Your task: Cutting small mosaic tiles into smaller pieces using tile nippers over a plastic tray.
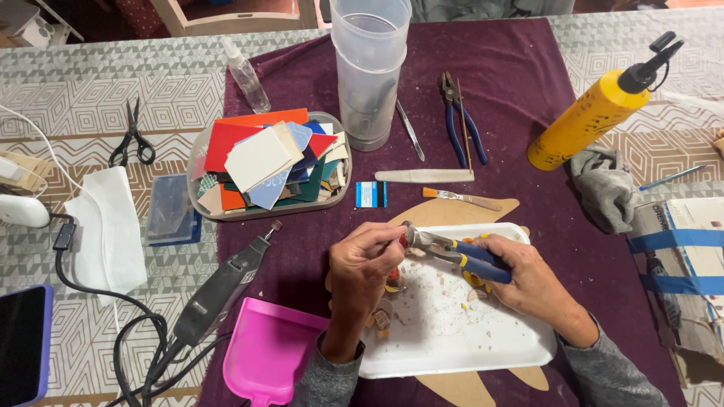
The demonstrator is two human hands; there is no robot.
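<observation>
Nippers with blue-and-yellow handles sit clenched in the right hand, low centre of the frame, biting a small tile piece pinched by the left hand. Chips already litter the white foam tray below, while the dish of coloured tiles at upper left is full, so I judge much cutting remains.

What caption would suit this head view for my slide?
Left hand holds a small piece at the nippers gripped by the right hand, over a white foam tray scattered with chips.
</observation>
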